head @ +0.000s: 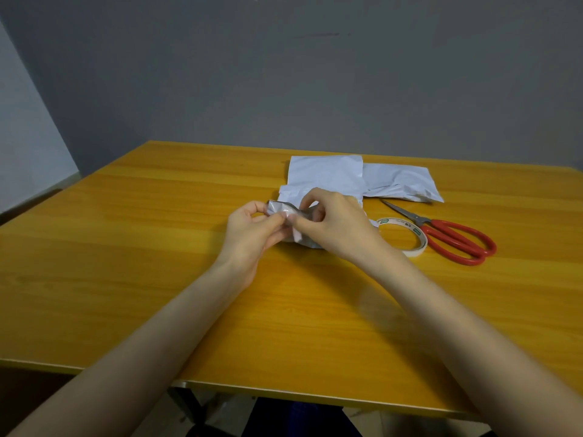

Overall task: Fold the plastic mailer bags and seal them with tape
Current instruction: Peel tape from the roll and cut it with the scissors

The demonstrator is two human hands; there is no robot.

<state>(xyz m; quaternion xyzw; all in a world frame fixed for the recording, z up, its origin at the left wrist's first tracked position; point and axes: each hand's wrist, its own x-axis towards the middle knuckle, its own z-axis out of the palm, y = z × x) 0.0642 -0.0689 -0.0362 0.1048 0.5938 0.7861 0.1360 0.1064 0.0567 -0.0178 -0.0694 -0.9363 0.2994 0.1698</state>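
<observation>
A small folded plastic mailer bag (285, 212), grey and white, is held just above the table between both hands. My left hand (252, 231) pinches its left end with thumb and fingers. My right hand (331, 222) grips its right part, fingers curled over it and hiding most of the bag. Behind the hands lie white mailer bags (325, 175), with another white mailer bag (400, 182) to their right. A roll of tape (410, 239) lies flat just right of my right hand.
Red-handled scissors (457, 241) lie right of the tape roll, blades pointing toward the bags. The yellow wooden table (126, 247) has its front edge close to me and a grey wall behind it.
</observation>
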